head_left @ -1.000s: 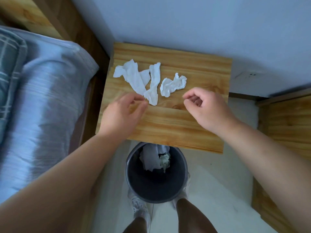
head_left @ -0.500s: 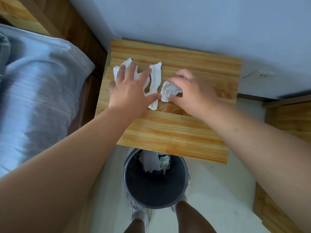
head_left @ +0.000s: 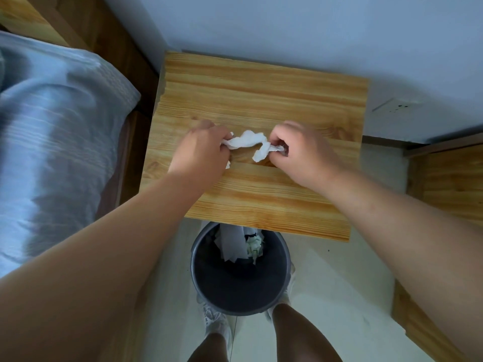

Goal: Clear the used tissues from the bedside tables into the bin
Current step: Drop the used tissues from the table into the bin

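White crumpled tissues [head_left: 248,141] stretch between my two hands over the middle of the wooden bedside table [head_left: 261,84]. My left hand [head_left: 201,155] is closed on the left end of the bunch, and a scrap shows under its palm. My right hand [head_left: 303,155] is closed on the right end, with a loose flap hanging below its fingers. No other tissue lies on the tabletop. The dark grey round bin [head_left: 240,296] stands on the floor right below the table's near edge, with earlier tissues [head_left: 235,246] piled at its far side.
A bed with blue-grey bedding [head_left: 52,142] runs along the left, its wooden frame [head_left: 109,43] touching the table. A second wooden piece of furniture [head_left: 449,184] stands at the right. My legs and white shoes [head_left: 217,325] flank the bin. A wall socket [head_left: 394,107] sits beside the table.
Both hands have closed on the tissues and dragged them from the far left of the table toward its middle, bunching them together. The view has shifted slightly.
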Available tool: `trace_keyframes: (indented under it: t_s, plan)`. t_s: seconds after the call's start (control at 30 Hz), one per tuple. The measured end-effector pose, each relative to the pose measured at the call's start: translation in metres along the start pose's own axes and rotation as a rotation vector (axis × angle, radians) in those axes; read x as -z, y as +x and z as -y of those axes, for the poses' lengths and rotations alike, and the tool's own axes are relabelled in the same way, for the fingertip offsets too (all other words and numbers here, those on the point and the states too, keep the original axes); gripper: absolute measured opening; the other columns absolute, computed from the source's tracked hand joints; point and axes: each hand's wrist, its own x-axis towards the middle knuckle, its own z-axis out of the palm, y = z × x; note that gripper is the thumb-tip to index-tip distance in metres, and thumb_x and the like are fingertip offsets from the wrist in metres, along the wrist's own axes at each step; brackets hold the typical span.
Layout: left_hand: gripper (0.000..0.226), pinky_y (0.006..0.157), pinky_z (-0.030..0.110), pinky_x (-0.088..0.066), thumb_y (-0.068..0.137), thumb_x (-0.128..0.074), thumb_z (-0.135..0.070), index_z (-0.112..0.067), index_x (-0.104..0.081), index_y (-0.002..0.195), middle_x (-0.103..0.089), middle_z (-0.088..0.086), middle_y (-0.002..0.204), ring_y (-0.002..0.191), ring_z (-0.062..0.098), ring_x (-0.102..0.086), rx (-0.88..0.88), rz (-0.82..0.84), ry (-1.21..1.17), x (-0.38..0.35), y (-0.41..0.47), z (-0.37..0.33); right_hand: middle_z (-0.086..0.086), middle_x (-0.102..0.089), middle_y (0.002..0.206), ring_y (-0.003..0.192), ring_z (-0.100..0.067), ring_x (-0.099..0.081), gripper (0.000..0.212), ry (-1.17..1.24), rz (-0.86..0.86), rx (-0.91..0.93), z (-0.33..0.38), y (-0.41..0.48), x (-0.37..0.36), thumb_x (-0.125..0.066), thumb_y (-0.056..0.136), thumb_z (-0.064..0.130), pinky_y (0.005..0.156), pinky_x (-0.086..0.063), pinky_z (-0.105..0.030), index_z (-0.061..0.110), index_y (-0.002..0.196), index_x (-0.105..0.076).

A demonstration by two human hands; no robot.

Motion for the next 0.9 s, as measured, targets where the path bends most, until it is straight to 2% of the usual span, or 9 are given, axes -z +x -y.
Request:
trace_keyframes:
  t_s: [0.1, 0.2, 0.3, 0.43, 0.53, 0.63, 0.73, 0.77, 0.9]
  plan:
    - [0.028, 0.069, 0.032, -0.052, 0.099, -0.059, -0.008, -0.017, -0.077, 0.119, -0.068, 0.004, 0.118, 0.092, 0.024, -0.066, 0.023, -0.008, -0.090, 0.008, -0.012, -0.007, 0.004, -0.054, 0.084, 0.077, -0.020, -0.049, 0.008, 0.074, -0.043, -0.005, 0.005, -0.013, 0.004, -0.072, 0.087, 0.012, 0.063, -0.035, -0.034, 0.010, 0.087, -0.064]
    - [0.023, 0.061, 0.013, -0.047, 0.100, -0.060, -0.012, -0.021, -0.075, 0.114, -0.067, -0.008, 0.106, 0.080, 0.009, -0.061, 0.040, -0.039, -0.197, 0.020, -0.032, -0.012, 0.008, -0.051, 0.077, 0.073, -0.014, -0.045, 0.011, 0.142, -0.081, 0.001, 0.012, -0.029, 0.008, -0.073, 0.086, 0.012, 0.061, -0.034, -0.029, 0.010, 0.084, -0.063]
    - [0.022, 0.059, 0.004, -0.044, 0.099, -0.063, -0.013, -0.033, -0.072, 0.102, -0.066, -0.019, 0.095, 0.075, -0.005, -0.061, 0.036, -0.039, -0.326, 0.032, -0.060, -0.018, 0.015, -0.051, 0.074, 0.065, -0.009, -0.042, 0.013, 0.180, -0.113, -0.020, 0.018, -0.051, 0.011, -0.074, 0.084, 0.012, 0.058, -0.034, -0.022, 0.013, 0.082, -0.061]
    - [0.028, 0.059, 0.011, -0.045, 0.097, -0.072, -0.019, -0.045, -0.073, 0.090, -0.076, -0.007, 0.091, 0.067, 0.000, -0.060, 0.024, 0.046, -0.583, 0.040, -0.105, -0.017, 0.010, -0.061, 0.076, 0.066, -0.006, -0.051, 0.011, 0.260, -0.149, -0.056, 0.026, -0.091, 0.011, -0.076, 0.082, 0.011, 0.059, -0.040, -0.019, 0.015, 0.084, -0.065]
    - [0.020, 0.065, 0.019, -0.049, 0.096, -0.076, -0.022, -0.042, -0.079, 0.095, -0.078, -0.005, 0.092, 0.074, 0.005, -0.064, 0.055, 0.102, -0.715, 0.034, -0.139, -0.007, 0.004, -0.063, 0.074, 0.066, -0.010, -0.056, 0.011, 0.346, -0.170, -0.037, 0.031, -0.126, 0.004, -0.075, 0.081, 0.014, 0.058, -0.043, -0.022, 0.020, 0.083, -0.066]
    - [0.019, 0.068, 0.019, -0.055, 0.096, -0.077, -0.023, -0.042, -0.080, 0.098, -0.080, -0.010, 0.091, 0.079, 0.006, -0.072, 0.124, 0.121, -0.766, 0.012, -0.175, 0.009, 0.006, -0.066, 0.077, 0.067, -0.013, -0.062, 0.008, 0.402, -0.155, -0.041, 0.029, -0.163, -0.016, -0.071, 0.085, 0.023, 0.059, -0.049, -0.030, 0.027, 0.089, -0.066]
    - [0.016, 0.068, 0.035, -0.053, 0.097, -0.075, -0.027, -0.042, -0.078, 0.102, -0.079, -0.003, 0.090, 0.082, 0.029, -0.072, 0.202, 0.160, -0.722, -0.025, -0.205, 0.031, 0.005, -0.066, 0.077, 0.066, -0.017, -0.062, 0.014, 0.381, -0.136, -0.110, 0.021, -0.194, -0.049, -0.073, 0.089, 0.019, 0.060, -0.050, -0.037, 0.030, 0.096, -0.066]
    - [0.016, 0.067, 0.037, -0.052, 0.098, -0.074, -0.027, -0.042, -0.078, 0.102, -0.078, -0.001, 0.090, 0.083, 0.032, -0.071, 0.228, 0.182, -0.703, -0.039, -0.213, 0.039, 0.006, -0.066, 0.077, 0.066, -0.017, -0.061, 0.017, 0.361, -0.116, -0.137, 0.018, -0.202, -0.062, -0.073, 0.089, 0.018, 0.060, -0.050, -0.037, 0.031, 0.096, -0.066]
    - [0.021, 0.069, 0.024, -0.056, 0.099, -0.074, -0.025, -0.046, -0.078, 0.099, -0.079, -0.011, 0.094, 0.081, 0.010, -0.074, 0.339, 0.264, -0.752, -0.088, -0.231, 0.064, 0.005, -0.071, 0.082, 0.071, -0.020, -0.066, 0.010, 0.319, 0.041, -0.265, 0.006, -0.220, -0.111, -0.074, 0.090, 0.017, 0.065, -0.055, -0.044, 0.024, 0.097, -0.072]
